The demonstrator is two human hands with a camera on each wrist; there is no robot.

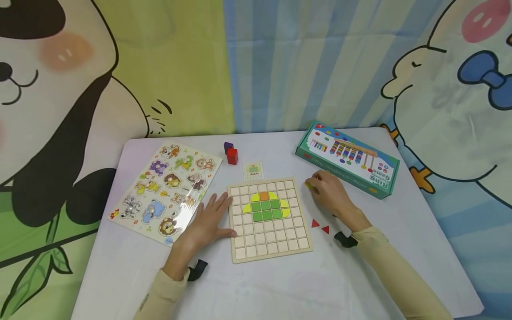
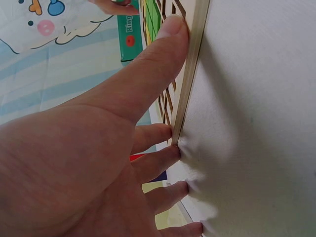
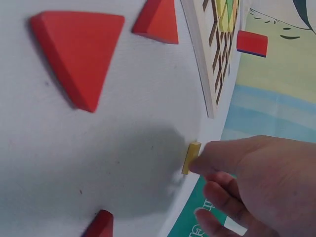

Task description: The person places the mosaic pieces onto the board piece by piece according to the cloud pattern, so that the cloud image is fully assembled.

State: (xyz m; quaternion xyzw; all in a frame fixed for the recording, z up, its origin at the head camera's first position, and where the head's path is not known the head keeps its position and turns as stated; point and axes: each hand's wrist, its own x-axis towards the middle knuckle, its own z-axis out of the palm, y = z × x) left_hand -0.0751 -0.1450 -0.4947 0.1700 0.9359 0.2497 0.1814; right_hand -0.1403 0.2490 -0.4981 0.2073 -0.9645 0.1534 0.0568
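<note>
My left hand [image 1: 205, 226] lies with spread fingers at the left edge of the wooden grid board [image 1: 237, 242]; its thumb [image 2: 165, 47] rests on the rim. Green squares [image 1: 262, 216], an orange square [image 1: 264, 196] and yellow rounded pieces [image 1: 285, 203] form a pattern in the board's cells. Right of the board, my right hand [image 1: 331, 192] pinches a small yellow piece [image 3: 192, 157], close over the table. Red triangles [image 3: 81, 52] lie nearer the wrist, and another red piece [image 3: 101, 225] shows partly at the bottom of the right wrist view.
A small pattern card [image 1: 254, 170] lies behind the board, with a red cube [image 1: 232, 156] and a purple block [image 1: 228, 146] to its left. An animal puzzle board [image 1: 164, 191] lies at the left. A green game box [image 1: 348, 159] sits at the back right.
</note>
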